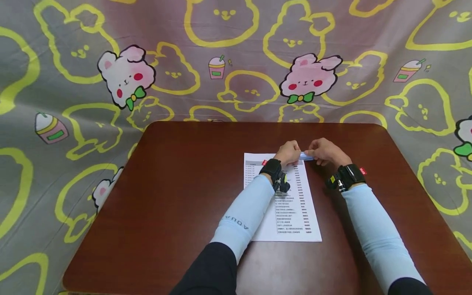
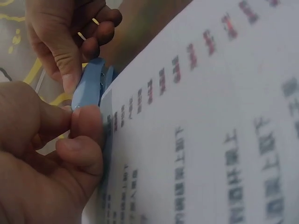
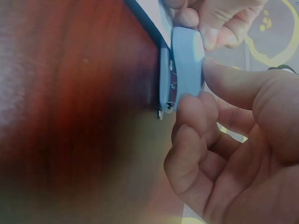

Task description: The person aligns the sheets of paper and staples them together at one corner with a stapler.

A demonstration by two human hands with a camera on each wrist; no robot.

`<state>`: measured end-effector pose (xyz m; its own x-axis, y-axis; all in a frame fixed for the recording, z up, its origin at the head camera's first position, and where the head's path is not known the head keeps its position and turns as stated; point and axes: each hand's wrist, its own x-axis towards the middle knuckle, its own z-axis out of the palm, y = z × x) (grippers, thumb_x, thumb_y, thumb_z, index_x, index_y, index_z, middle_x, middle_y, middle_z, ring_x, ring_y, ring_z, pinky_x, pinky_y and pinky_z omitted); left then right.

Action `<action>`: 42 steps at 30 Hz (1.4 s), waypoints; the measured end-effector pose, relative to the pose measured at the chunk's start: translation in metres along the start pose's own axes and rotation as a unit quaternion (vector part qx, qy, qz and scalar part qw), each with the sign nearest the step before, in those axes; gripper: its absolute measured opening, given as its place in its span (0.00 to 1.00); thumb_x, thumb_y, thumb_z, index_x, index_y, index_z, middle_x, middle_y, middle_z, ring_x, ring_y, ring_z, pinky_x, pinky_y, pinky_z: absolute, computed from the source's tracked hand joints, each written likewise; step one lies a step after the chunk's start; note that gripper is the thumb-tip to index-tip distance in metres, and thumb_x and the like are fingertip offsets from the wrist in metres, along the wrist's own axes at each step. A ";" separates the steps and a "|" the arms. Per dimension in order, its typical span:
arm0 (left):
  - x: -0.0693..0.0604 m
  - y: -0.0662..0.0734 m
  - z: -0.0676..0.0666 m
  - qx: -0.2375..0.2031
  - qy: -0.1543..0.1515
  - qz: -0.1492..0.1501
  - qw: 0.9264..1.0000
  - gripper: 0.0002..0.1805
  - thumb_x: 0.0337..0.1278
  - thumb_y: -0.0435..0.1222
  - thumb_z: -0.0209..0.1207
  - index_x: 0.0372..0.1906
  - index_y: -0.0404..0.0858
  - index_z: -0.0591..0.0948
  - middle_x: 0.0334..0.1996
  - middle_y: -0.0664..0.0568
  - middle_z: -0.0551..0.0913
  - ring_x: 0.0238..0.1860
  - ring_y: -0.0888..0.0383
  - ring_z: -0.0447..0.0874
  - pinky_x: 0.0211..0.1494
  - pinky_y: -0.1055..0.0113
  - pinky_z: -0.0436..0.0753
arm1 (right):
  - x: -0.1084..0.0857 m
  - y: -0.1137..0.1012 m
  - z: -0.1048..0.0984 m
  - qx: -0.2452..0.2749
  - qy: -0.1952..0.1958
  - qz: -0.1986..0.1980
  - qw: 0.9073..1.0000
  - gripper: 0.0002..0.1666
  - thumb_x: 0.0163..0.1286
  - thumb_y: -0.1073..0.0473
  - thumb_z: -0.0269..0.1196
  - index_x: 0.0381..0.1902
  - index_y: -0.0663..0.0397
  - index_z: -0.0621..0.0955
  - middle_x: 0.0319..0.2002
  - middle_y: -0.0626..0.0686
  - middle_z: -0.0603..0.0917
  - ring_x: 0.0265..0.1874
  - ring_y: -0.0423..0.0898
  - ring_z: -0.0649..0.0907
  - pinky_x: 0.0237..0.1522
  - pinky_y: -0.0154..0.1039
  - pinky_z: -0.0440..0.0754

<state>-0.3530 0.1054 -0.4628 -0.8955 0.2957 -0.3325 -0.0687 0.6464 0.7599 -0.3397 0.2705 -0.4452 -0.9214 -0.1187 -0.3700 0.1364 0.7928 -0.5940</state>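
A small light-blue stapler (image 3: 188, 63) straddles the upper right corner of a stack of printed paper (image 1: 291, 213); its spring shows at the back end in the right wrist view. My right hand (image 1: 325, 150) grips the back part, thumb on one side and curled fingers on the other. At the front end, my left hand (image 1: 288, 153) pinches the stapler with thumb and fingertips, close against the top edge of the sheets. In the left wrist view, the left fingers (image 2: 88, 122) cover the stapler's nose, so how far the paper reaches inside is hidden.
The paper lies on a reddish-brown table (image 1: 184, 196) with rounded corners. Behind it hangs a cartoon-printed curtain (image 1: 239, 53). Both forearms reach over the table, the left one crossing part of the sheets.
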 end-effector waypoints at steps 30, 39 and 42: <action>-0.013 0.029 -0.028 0.249 0.044 0.146 0.956 0.11 0.60 0.43 0.62 0.38 0.39 0.83 0.31 0.56 0.79 0.36 0.60 0.75 0.37 0.70 0.71 | -0.013 -0.018 -0.015 -0.116 0.044 -0.052 0.991 0.26 0.66 0.57 0.65 0.60 0.60 0.75 0.43 0.62 0.82 0.33 0.54 0.80 0.32 0.40 0.78; -0.011 0.018 -0.011 0.243 0.047 0.146 0.958 0.13 0.60 0.42 0.64 0.45 0.40 0.84 0.39 0.54 0.84 0.38 0.60 0.78 0.43 0.69 0.75 | -0.013 -0.007 -0.003 -0.151 0.062 -0.066 0.984 0.22 0.63 0.60 0.66 0.55 0.60 0.80 0.41 0.60 0.82 0.32 0.53 0.79 0.29 0.40 0.73; -0.009 0.022 -0.001 0.234 0.047 0.145 0.960 0.15 0.60 0.44 0.64 0.48 0.41 0.84 0.43 0.55 0.85 0.40 0.61 0.79 0.44 0.69 0.76 | -0.018 0.000 -0.007 -0.161 0.071 -0.061 0.983 0.23 0.62 0.60 0.67 0.55 0.61 0.80 0.43 0.61 0.83 0.32 0.53 0.79 0.29 0.40 0.74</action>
<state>-0.3470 0.1158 -0.4422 -0.8843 0.4606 -0.0766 0.3750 0.7983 0.4712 -0.3259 0.2773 -0.4333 -0.9682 -0.1587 -0.1932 -0.0797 0.9282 -0.3634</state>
